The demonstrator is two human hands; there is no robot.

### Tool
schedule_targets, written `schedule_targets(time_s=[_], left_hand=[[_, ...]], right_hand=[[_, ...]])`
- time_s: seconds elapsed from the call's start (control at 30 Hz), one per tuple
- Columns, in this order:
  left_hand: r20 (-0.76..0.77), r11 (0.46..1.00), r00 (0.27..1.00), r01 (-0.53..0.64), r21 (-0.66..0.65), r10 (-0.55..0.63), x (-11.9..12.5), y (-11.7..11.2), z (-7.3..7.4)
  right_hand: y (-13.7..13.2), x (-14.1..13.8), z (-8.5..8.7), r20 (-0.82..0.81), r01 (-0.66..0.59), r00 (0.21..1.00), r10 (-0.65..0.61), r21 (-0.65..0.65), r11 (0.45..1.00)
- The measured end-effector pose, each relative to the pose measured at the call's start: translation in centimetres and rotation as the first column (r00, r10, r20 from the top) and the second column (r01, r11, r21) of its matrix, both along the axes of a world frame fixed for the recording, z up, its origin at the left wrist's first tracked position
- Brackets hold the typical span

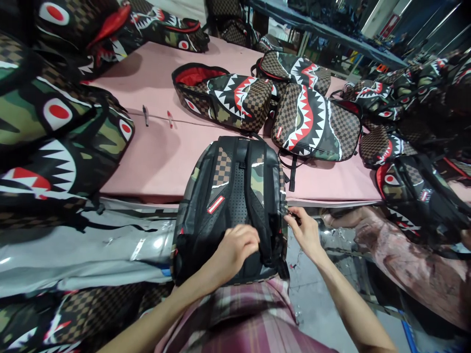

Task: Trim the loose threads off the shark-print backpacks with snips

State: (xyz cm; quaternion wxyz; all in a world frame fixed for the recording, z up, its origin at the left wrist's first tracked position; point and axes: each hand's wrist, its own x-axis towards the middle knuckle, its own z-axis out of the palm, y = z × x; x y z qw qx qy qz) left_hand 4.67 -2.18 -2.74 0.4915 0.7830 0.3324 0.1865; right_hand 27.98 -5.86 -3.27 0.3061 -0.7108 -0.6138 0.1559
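A black, checkered and camouflage backpack (pixel 228 196) lies back-side up over the near edge of the pink table (pixel 158 147), its padded back panel and straps facing me. My left hand (pixel 235 247) rests closed on the lower back panel, fingers curled against the fabric and a strap. My right hand (pixel 303 230) pinches a small part, seemingly a zipper pull, at the backpack's right side edge.
Several shark-mouth backpacks (pixel 312 120) lie across the table's middle and right, with more piled at the left (pixel 55 132) and far back. Two small pens (pixel 169 118) sit on the table. Another person's sleeved arm (pixel 405 260) reaches in at the right. Clear plastic sheeting (pixel 91 250) lies lower left.
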Motion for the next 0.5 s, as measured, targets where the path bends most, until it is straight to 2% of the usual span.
schedule_targets(time_s=[0.07, 0.1, 0.17, 0.23, 0.3, 0.37, 0.4, 0.47, 0.5], left_hand=[[0.034, 0.988, 0.988, 0.153, -0.02, -0.152, -1.3, 1.4, 1.0], [0.05, 0.99, 0.989, 0.141, -0.023, -0.14, -1.9, 2.5, 1.5], [0.051, 0.997, 0.996, -0.072, -0.029, 0.073, -2.7, 5.6, 2.5], [0.07, 0.944, 0.942, -0.325, -0.053, 0.328, -2.8, 9.0, 3.2], [0.117, 0.88, 0.872, -0.468, -0.085, 0.475, -2.3, 12.1, 3.5], [0.158, 0.85, 0.835, -0.519, -0.09, 0.526, -1.5, 14.8, 3.5], [0.174, 0.847, 0.83, -0.524, -0.083, 0.53, -1.0, 16.0, 3.3], [0.193, 0.839, 0.819, -0.541, -0.056, 0.541, -0.1, 18.4, 2.9], [0.197, 0.834, 0.814, -0.551, -0.04, 0.547, 0.4, 19.7, 2.7]], right_hand=[[1.0, 0.5, -0.5, -0.247, 0.064, 0.965, -0.088, -0.103, 0.993], [1.6, 0.5, -0.9, -0.347, 0.067, 0.931, -0.115, -0.148, 0.987], [2.7, -0.4, -1.8, -0.498, 0.037, 0.855, -0.143, -0.216, 0.976], [3.6, -2.0, -2.6, -0.605, -0.032, 0.784, -0.135, -0.257, 0.966], [4.3, -3.7, -3.1, -0.688, -0.104, 0.717, -0.112, -0.265, 0.959], [5.3, -4.5, -3.3, -0.756, -0.096, 0.641, -0.134, -0.253, 0.963], [6.0, -4.4, -3.2, -0.788, -0.049, 0.591, -0.171, -0.247, 0.968], [8.2, -3.2, -2.9, -0.86, 0.095, 0.44, -0.258, -0.241, 0.966], [9.6, -2.1, -2.6, -0.904, 0.136, 0.325, -0.276, -0.244, 0.96]])
